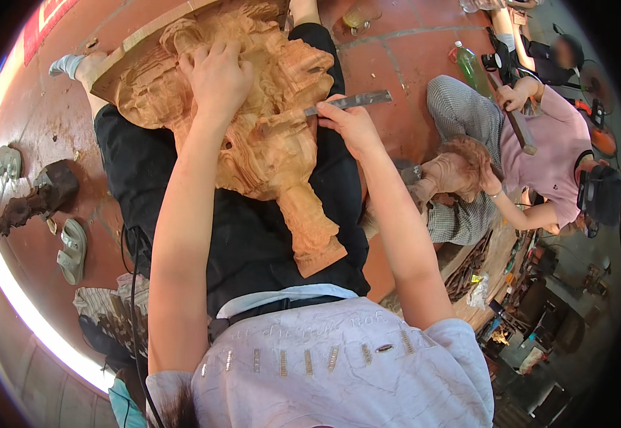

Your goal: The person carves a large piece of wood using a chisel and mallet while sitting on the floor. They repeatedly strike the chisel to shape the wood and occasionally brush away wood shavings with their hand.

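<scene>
A large pale-orange wood carving (268,135) lies across the person's lap — deeply cut folds and rounded forms, its narrow squared base pointing toward the body. A flat metal chisel (350,102) lies nearly level — its tip touching the carving's right side.

chisel (350,102) tip: hidden in carving (253,121) | co-worker's face: blurred

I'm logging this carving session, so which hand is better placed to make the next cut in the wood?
Right. The right hand grips the metal chisel, its tip against the wooden carving. The left hand lies flat on the carving, steadying it.
</scene>
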The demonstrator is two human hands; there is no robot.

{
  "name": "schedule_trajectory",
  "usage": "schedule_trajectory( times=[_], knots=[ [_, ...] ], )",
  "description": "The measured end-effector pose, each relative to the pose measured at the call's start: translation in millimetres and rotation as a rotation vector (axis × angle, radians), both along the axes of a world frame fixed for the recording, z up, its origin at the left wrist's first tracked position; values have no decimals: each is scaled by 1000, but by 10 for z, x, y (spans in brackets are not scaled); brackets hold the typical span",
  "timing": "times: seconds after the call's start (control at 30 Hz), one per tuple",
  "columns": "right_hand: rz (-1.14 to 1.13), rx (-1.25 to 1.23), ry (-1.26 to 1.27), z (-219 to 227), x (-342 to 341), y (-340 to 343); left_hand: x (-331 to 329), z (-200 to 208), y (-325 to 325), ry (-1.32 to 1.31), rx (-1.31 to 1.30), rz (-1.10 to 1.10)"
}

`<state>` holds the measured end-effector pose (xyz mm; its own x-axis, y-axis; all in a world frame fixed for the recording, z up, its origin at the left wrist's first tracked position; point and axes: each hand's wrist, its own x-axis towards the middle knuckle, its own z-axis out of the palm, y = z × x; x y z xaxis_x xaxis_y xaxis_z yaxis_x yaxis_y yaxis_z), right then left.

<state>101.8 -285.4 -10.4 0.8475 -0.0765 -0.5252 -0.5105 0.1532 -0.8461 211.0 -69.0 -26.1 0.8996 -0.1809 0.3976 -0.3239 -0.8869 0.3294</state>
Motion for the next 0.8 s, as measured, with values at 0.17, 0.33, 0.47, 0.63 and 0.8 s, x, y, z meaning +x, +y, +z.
schedule_trajectory(
  times=[0.17, 0.33, 0.47, 0.63, 0.8],
  knots=[
    [137, -221, 82, 192, 169, 155, 4, 3, 6, 20, 3, -10],
    [103, -170, 209, 120, 315, -63, 3, 16, -23, 4, 0, -9],
    [156, -245, 220, 288, 350, 84, -14, 47, 5, 24, 26, -5],
    [310, -295, 124, 253, 367, 106, -22, 42, -11, 21, 11, -1],
    [199, -290, 214, 237, 414, -10, -44, 42, -27, 33, 19, -1]
  ],
)
